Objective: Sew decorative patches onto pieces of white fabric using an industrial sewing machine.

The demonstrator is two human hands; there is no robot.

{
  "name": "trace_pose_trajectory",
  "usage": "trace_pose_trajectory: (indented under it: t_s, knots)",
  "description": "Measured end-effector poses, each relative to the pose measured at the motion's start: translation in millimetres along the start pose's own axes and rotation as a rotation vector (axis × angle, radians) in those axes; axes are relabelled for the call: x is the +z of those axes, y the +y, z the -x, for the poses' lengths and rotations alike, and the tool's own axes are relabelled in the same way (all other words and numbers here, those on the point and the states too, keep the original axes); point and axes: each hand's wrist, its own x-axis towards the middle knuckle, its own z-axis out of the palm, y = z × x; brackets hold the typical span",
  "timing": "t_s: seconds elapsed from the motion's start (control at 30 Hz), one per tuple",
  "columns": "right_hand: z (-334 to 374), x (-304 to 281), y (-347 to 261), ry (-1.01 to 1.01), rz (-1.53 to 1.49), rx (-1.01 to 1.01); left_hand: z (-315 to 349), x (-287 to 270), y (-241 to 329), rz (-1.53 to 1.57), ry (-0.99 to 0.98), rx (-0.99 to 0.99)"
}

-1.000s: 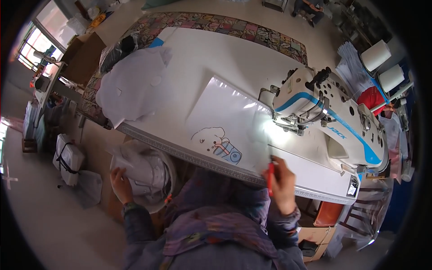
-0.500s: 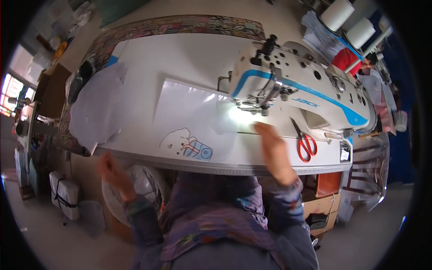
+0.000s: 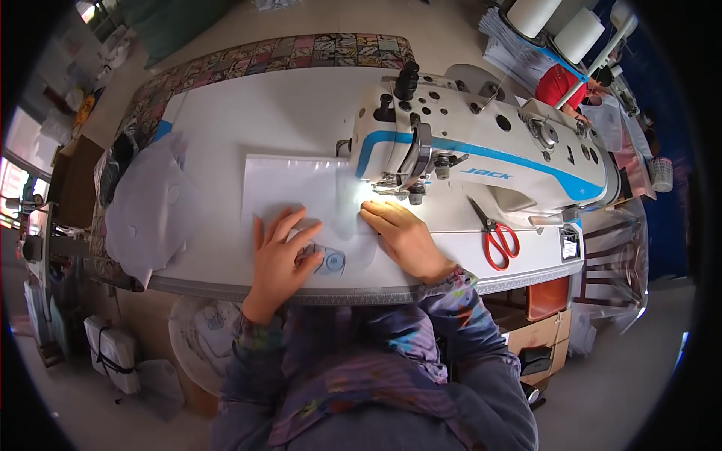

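A white, slightly glossy sheet (image 3: 289,180) lies on the sewing table, its right edge by the lit needle area of the white and blue sewing machine (image 3: 459,143). My left hand (image 3: 282,259) rests flat on the sheet with fingers spread, covering much of the printed cartoon drawing; a blue part of the drawing (image 3: 335,261) shows beside the thumb. Just in front of the presser foot (image 3: 391,188), my right hand (image 3: 408,239) lies with its fingers stretched out close together, the tips at the sheet's right edge. Its thumb is mostly hidden.
Red-handled scissors (image 3: 500,244) lie right of my right hand. A pile of white cut pieces (image 3: 147,214) covers the table's left end. White thread cones (image 3: 575,37) stand behind the machine, near a person in red (image 3: 558,84). A round white container (image 3: 197,342) sits below the table edge.
My left hand has come up from beyond the table's front edge onto the sheet. My right hand has moved to the sheet's edge by the needle. The whole view has shifted slightly.
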Motion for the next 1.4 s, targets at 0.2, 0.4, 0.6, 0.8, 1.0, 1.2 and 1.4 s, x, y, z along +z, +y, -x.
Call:
trace_pose_trajectory:
  t_s: [0.2,0.4,0.6,0.8,1.0,1.2,1.4]
  knots:
    - [-1,-1,-1,0.012,0.002,0.002,-26,-2,-9,0.086,-0.08,0.004]
    - [-1,3,0,0.013,0.025,0.009,-43,7,-28,0.086,-0.107,0.124]
    - [-2,5,0,-0.008,0.065,0.015,-58,12,-33,-0.039,-0.091,0.158]
    - [-2,5,0,-0.004,0.075,-0.003,-42,18,-13,-0.255,-0.041,0.138]
    - [-1,3,0,-0.023,0.05,0.011,-15,20,30,-0.381,-0.024,0.066]
    - [0,2,0,-0.002,0.012,0.032,2,27,61,-0.287,-0.053,0.078]
    - [0,3,2,0.022,-0.007,0.027,-14,32,39,-0.143,-0.021,0.094]
